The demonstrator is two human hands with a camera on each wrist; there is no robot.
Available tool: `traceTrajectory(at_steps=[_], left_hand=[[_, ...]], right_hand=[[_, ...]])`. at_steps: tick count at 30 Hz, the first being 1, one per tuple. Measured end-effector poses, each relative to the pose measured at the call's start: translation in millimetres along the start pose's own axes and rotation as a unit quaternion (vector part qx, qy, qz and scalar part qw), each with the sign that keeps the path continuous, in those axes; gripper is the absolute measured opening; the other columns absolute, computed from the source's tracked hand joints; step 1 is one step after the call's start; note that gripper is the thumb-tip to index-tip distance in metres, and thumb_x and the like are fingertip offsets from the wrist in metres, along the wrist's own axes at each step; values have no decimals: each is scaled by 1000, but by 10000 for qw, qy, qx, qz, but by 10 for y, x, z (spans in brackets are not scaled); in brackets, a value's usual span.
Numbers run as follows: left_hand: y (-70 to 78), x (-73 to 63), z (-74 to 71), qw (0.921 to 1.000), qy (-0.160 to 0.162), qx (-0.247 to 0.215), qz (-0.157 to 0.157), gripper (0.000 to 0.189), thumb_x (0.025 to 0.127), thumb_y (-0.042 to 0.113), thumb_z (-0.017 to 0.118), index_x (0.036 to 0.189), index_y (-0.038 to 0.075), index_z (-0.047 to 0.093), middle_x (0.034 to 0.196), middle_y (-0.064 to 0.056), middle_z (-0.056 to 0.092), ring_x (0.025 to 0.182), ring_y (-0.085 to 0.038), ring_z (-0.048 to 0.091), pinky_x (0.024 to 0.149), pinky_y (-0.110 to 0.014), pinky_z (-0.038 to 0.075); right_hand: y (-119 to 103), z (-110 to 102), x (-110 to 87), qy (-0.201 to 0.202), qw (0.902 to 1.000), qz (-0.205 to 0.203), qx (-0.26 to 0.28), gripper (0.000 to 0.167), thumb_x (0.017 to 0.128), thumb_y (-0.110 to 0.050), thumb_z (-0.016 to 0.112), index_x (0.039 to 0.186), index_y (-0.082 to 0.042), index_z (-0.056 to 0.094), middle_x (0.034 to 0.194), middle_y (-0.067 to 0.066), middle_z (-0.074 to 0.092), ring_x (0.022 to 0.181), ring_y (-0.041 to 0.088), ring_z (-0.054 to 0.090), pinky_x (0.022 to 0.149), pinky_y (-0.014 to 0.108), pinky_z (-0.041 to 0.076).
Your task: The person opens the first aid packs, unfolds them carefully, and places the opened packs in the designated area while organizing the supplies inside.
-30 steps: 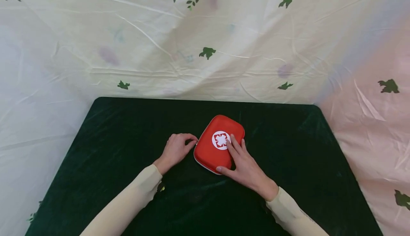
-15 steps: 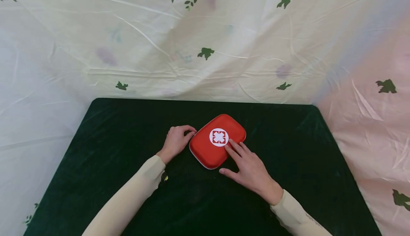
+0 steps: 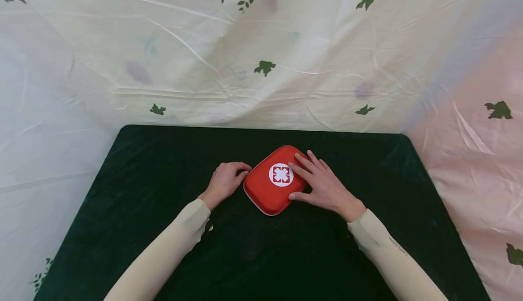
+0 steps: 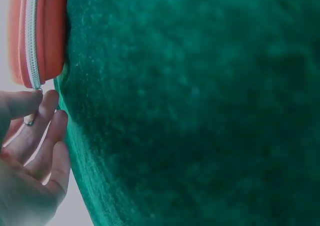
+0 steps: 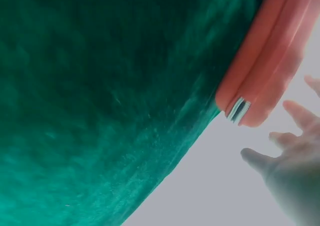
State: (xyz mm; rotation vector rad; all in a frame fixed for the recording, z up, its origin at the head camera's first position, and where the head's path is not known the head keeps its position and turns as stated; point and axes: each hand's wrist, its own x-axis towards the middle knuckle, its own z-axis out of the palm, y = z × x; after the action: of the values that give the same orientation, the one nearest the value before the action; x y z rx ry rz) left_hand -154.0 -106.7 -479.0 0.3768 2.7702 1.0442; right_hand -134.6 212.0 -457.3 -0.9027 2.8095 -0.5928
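Note:
A red zipped first-aid case [image 3: 261, 192] with a white round emblem [image 3: 281, 175] lies slanted on the dark green cloth. At its left edge, my left hand [image 3: 224, 180] pinches the zipper pull between thumb and forefinger. The left wrist view shows the white zipper [image 4: 31, 40] running down to those fingertips, the teeth meshed there. My right hand [image 3: 327, 187] spreads its fingers over the case's right side. Seen from the right wrist, that hand [image 5: 300, 166] has extended fingers near the case [image 5: 270, 70]; whether they touch it, I cannot tell. A short bit of zipper [image 5: 238, 110] shows there too.
The green-covered table [image 3: 171, 155] has rounded far corners. Behind it and on both sides hangs a pale curtain [image 3: 196, 56] with green leaf prints.
The case has turned clockwise, its far end swinging right. My right hand shifted down its side, then moved farther up over it. My left hand stays at the left edge, slightly farther forward.

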Motion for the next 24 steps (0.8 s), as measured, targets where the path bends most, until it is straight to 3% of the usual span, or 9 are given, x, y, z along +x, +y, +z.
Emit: traceTrajectory(at_steps=[7,13,18,24], left_hand=[[4,5,-5,9998,-112,184,-10,24,100,15,70,124,11,76,118,-6,76,97,-20,68,95,-44,55],[32,26,11,9997,-8,225,32,23,100,17,70,121,11,78,115,-6,77,96,-20,69,94,-44,56],[59,45,22,9997,101,227,63,22,100,17,70,120,12,78,112,-5,77,89,-18,66,90,-42,56],[85,69,31,9997,187,142,81,21,100,16,70,120,11,78,109,-5,77,81,-17,62,81,-38,56]], right_hand=[[103,6,209,-523,9980,-143,323,99,83,-71,73,164,-32,31,174,0,9,158,39,-2,119,68,21],[117,-10,185,-719,9954,-24,638,98,81,-68,77,163,-34,34,175,-3,6,157,40,-1,114,66,33],[66,-11,124,-629,9964,13,565,94,82,-63,79,161,-32,39,174,0,9,156,41,6,111,64,39],[-9,66,15,-207,9996,-31,208,90,83,-64,78,158,-26,46,173,5,18,153,45,16,106,60,47]])
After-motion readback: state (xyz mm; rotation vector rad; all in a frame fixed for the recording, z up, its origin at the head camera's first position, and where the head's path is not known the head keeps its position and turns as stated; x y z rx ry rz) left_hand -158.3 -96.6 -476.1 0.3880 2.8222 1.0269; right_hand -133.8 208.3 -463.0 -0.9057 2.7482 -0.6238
